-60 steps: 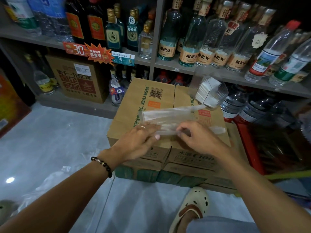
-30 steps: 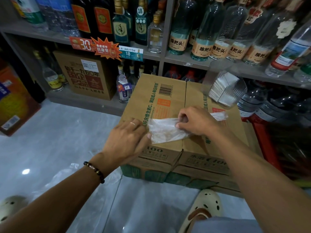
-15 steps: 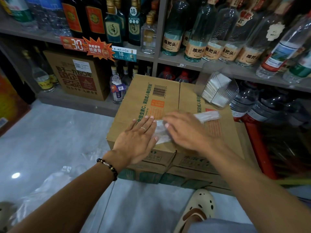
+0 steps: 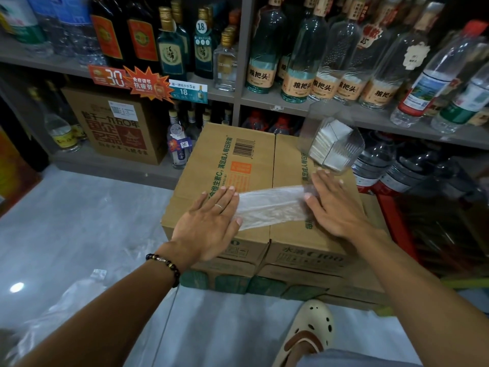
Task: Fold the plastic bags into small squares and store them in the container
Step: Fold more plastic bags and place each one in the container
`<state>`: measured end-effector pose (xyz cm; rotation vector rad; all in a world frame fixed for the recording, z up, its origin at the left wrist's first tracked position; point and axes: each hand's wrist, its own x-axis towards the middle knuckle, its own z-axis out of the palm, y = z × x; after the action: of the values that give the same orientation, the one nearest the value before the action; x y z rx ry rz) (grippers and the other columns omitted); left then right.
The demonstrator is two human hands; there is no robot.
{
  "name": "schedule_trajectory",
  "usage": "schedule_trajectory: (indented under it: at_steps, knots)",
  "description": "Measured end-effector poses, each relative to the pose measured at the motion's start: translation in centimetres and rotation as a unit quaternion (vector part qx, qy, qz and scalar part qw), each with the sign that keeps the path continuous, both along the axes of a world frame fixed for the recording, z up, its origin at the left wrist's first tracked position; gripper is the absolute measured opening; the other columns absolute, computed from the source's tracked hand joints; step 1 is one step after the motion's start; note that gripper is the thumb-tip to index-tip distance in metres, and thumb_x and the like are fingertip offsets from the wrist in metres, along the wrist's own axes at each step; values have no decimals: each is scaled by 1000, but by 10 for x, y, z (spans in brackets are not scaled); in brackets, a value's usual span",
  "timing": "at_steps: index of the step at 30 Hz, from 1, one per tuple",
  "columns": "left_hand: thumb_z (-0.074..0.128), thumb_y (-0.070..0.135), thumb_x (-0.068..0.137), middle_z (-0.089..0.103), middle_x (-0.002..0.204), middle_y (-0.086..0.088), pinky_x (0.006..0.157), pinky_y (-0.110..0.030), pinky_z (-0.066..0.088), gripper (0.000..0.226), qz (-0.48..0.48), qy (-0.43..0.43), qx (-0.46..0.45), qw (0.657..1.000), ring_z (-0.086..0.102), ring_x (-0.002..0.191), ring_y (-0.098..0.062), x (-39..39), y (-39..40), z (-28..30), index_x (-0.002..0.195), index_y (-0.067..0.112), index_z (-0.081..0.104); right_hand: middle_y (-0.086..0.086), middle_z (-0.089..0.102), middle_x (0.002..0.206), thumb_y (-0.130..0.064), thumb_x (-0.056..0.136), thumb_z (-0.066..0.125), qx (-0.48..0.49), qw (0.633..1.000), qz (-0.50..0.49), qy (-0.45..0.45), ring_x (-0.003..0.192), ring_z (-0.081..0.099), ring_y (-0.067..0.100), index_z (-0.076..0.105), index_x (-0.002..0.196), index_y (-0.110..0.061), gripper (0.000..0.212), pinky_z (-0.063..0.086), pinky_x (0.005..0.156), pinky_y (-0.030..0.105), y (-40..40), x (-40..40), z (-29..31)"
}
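A clear plastic bag (image 4: 270, 206), folded into a long narrow strip, lies flat across the top of two cardboard boxes (image 4: 211, 165). My left hand (image 4: 209, 223) presses flat on the strip's left end, fingers spread. My right hand (image 4: 333, 207) lies flat on its right end, palm down. A clear ribbed container (image 4: 330, 144) holding several folded white squares stands at the boxes' far right corner, just beyond my right fingertips.
Shelves of glass and plastic bottles (image 4: 299, 62) rise behind the boxes. A brown printed carton (image 4: 116, 125) sits on the low shelf at left. More loose plastic bags (image 4: 60, 300) lie on the grey floor at lower left. My foot in a cream clog (image 4: 309, 329) is below the boxes.
My right hand has slid rightward along the bag, smoothing it out into a long flat strip. My left hand has stayed pressed on the left end.
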<state>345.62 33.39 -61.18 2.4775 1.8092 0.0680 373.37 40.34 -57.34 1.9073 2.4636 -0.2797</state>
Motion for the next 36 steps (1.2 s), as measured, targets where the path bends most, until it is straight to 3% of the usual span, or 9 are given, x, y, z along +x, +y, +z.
schedule_trajectory:
  at_steps: [3, 5, 12, 18, 21, 24, 30, 33, 36]
  knots:
    - [-15, 53, 86, -6, 164, 0, 119, -37, -7, 80, -2, 7, -8, 1000, -11, 149, -13, 0, 2, 1, 156, 16, -2, 0, 35, 155, -36, 97, 57, 20, 997, 15, 77, 140, 33, 20, 40, 147, -21, 54, 24, 117, 42, -9, -5, 21]
    - [-13, 54, 87, -6, 164, 0, 119, -37, -8, 79, -2, 0, -16, 1000, -11, 149, -12, 0, 2, 1, 156, 16, -2, -5, 49, 136, -26, 89, 68, -6, 995, 55, 80, 120, 43, 11, 53, 134, -23, 47, 35, 111, 39, -20, -11, 29]
    - [-6, 55, 91, -5, 164, 2, 118, -35, -8, 74, 0, -19, -32, 999, -10, 149, -10, 0, 2, 3, 156, 19, -1, -5, 62, 126, -19, 96, 58, 33, 989, 145, 23, 115, 55, 15, 69, 120, -23, 27, 45, 102, 40, -31, -8, 14]
    - [-5, 62, 85, 0, 164, 2, 119, -34, -4, 83, 5, -80, -17, 997, -4, 150, -12, -1, 1, 3, 157, 23, 9, -1, 63, 103, -15, 99, 49, 73, 987, 141, 34, 97, 55, 20, 66, 100, -18, 17, 47, 84, 39, -29, -11, 11]
    - [15, 64, 92, 28, 157, -5, 117, -46, 25, 74, 7, -152, 22, 988, 24, 145, -22, -2, -4, 8, 145, 20, 39, 0, 63, 99, -16, 96, 48, 75, 987, 137, 23, 95, 54, 22, 61, 94, -18, 13, 46, 82, 40, -30, -13, 17]
    - [32, 64, 90, 49, 131, -4, 96, -43, 46, 61, -12, -137, 60, 989, 52, 115, -22, 0, -14, 9, 124, 19, 57, -2, 63, 96, -16, 96, 49, 69, 987, 146, 16, 91, 53, 17, 59, 91, -19, 12, 45, 82, 36, -36, -16, 23]
    - [46, 34, 96, 63, 105, -1, 82, -38, 47, 29, -8, -126, 106, 986, 61, 94, -22, 0, -10, 10, 109, 17, 67, -6, 61, 99, -25, 98, 54, 1, 991, 107, 75, 88, 57, 14, 58, 101, -22, 6, 44, 75, 31, -40, -16, 24]
    - [51, 21, 98, 65, 104, -2, 81, -41, 51, 19, 26, -179, 81, 980, 60, 95, -25, -2, -2, 15, 107, 18, 67, -9, 58, 115, -47, 87, 69, -49, 991, 66, 103, 101, 56, 12, 49, 130, -29, 51, 46, 84, 32, -39, -13, 24]
    - [50, 18, 97, 68, 107, -6, 81, -38, 52, 23, 77, -213, 67, 972, 62, 95, -27, -3, 8, 20, 114, 20, 64, -8, 61, 112, -41, 89, 70, -8, 988, 36, 147, 102, 56, 12, 57, 126, -26, 42, 44, 86, 33, -35, -14, 16]
